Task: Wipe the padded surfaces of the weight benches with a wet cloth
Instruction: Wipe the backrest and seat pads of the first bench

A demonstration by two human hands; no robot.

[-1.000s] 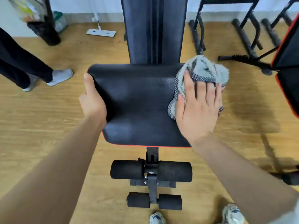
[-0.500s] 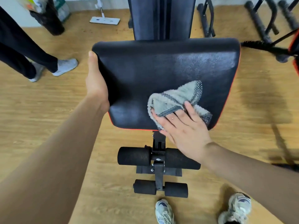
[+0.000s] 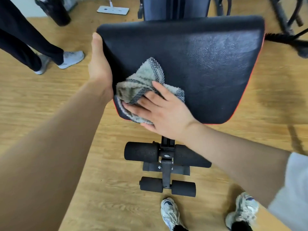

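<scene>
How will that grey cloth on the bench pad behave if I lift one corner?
The cloth would probably flop and hang limp: it lies bunched in soft folds under the right hand. Its fluffy pile suggests it is light, though wetness may add weight. On the smooth seat pad it likely slides easily when pushed.

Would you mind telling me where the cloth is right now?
In the head view, the cloth lies on the near-left corner of the seat pad, pressed under the right hand, beside the left hand gripping the pad's left edge.
</scene>
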